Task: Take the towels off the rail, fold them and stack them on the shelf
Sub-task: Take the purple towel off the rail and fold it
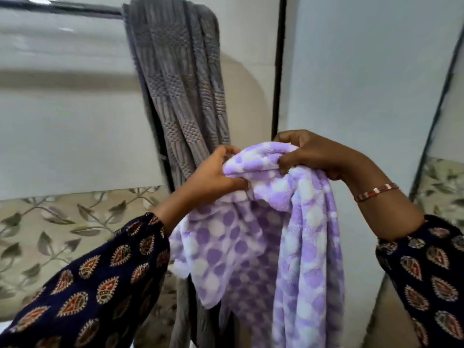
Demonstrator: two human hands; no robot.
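both hands, the left hand (213, 172) and right hand (311, 154), grip the bunched top of a purple dotted towel (288, 237), fingers curled into it. behind it, a grey woven towel (175, 79) hangs over the rail (62, 8).

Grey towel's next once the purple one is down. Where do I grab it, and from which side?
Grip the grey woven towel at its bunched fold over the rail, coming from the front and lifting up. It hangs gathered into a narrow rope there, so one grasp takes its full width. Both hands are busy holding the purple spotted towel.
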